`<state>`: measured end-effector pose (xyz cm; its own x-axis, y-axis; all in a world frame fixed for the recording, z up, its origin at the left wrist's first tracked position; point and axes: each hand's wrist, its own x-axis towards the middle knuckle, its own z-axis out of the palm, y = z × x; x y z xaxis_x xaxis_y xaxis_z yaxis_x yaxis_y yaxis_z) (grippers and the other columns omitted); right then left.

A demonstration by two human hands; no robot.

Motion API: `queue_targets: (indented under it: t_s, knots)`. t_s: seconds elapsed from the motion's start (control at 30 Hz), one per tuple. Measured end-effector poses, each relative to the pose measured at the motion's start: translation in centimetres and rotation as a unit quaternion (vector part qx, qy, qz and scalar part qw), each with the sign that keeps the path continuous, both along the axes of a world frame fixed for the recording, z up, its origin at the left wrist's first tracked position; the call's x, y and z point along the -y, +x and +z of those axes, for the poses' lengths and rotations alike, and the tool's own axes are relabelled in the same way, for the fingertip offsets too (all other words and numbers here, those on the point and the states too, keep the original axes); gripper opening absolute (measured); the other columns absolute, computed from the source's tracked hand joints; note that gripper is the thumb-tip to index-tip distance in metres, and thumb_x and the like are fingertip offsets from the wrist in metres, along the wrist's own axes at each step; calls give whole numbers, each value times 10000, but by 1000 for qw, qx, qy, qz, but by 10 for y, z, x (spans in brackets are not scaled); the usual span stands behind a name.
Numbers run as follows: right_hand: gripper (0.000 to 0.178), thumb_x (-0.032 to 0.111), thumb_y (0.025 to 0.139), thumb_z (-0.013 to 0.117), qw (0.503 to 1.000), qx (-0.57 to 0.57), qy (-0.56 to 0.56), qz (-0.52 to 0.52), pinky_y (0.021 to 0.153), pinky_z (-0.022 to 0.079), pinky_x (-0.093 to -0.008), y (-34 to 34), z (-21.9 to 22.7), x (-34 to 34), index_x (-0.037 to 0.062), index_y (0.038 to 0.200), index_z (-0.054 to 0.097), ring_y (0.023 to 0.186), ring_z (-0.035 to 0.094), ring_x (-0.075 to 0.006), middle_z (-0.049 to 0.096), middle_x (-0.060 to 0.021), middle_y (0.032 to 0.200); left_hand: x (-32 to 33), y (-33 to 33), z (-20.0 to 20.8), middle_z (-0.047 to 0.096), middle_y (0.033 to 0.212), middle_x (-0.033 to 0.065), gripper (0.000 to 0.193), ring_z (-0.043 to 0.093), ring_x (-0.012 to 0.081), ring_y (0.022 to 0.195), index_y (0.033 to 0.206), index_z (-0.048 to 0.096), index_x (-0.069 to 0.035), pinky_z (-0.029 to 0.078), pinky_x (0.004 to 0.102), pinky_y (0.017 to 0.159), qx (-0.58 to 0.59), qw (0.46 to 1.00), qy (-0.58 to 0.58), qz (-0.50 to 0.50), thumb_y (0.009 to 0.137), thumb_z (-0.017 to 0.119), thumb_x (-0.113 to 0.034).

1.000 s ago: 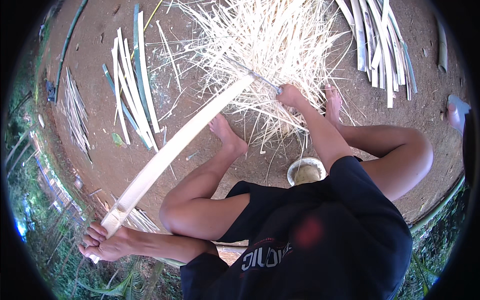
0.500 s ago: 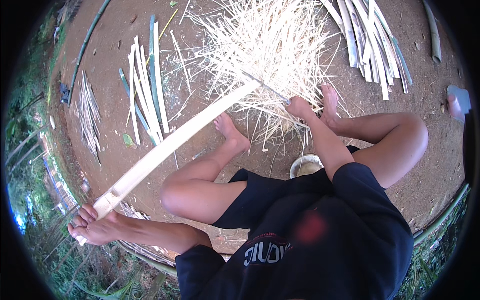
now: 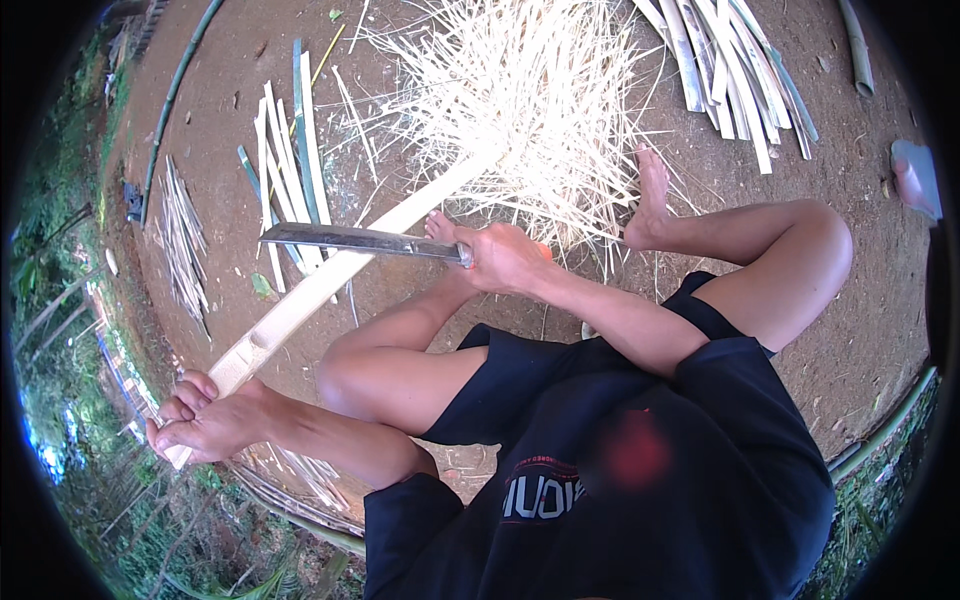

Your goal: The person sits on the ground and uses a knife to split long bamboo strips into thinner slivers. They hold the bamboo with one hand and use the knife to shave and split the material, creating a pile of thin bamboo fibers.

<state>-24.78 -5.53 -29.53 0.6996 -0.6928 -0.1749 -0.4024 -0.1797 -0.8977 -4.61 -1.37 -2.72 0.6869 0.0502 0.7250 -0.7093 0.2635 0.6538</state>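
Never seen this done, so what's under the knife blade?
Under the blade runs the long pale strip held by the left hand; farther left, strips on the ground. The parts it covers are hidden.

A long, pale bamboo strip (image 3: 300, 308) lay slantwise, one end at eight o'clock, the other near twelve, with a gentle bend and a crosswise ridge toward its eight-o'clock end. Across its middle, a long-bladed dark-grey knife (image 3: 350, 239) pointed to nine o'clock, its mostly hidden handle showing some orange; whether blade and strip touched was unclear.
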Motion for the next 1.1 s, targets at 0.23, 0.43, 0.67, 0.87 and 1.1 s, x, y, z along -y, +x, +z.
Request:
queue_targets:
  t_s: [0.23,0.43,0.67,0.87,1.1]
  knots:
    - [240,141,786,584,967,-208,138,-50,563,556,-397,-31,-106,35,-16,958,642,572,638,-268,643,-191,674,4,16,-7,264,628,-13,240,242,99,467,1006,474,-60,242,238,402,-3,998,24,53,1024,405,-289]
    - [219,193,793,591,979,-177,95,27,631,520,-455,-20,-79,31,28,927,646,636,650,-351,653,-218,717,-6,34,-11,211,625,-21,240,204,105,491,1009,459,-67,246,241,428,-10,998,33,53,1006,450,-307]
    - [296,220,812,561,949,-292,120,7,751,541,-441,-39,-152,70,31,1025,645,778,672,-345,678,-210,855,-4,45,-16,216,640,-13,189,219,111,502,1010,442,-63,254,242,442,-16,996,64,59,1007,430,-252]
    - [244,209,775,580,958,-265,111,-11,714,535,-452,-41,-158,59,21,918,639,727,666,-369,663,-231,773,-15,53,-18,236,657,-3,141,226,116,505,1016,454,-48,242,246,433,-5,994,72,85,991,447,-186]
    - [229,197,764,583,962,-249,107,-25,745,525,-451,-51,-178,60,16,894,633,775,661,-372,657,-230,762,-30,74,-18,245,644,-2,138,240,118,501,1002,453,-48,252,247,425,-20,997,71,26,991,433,-185]
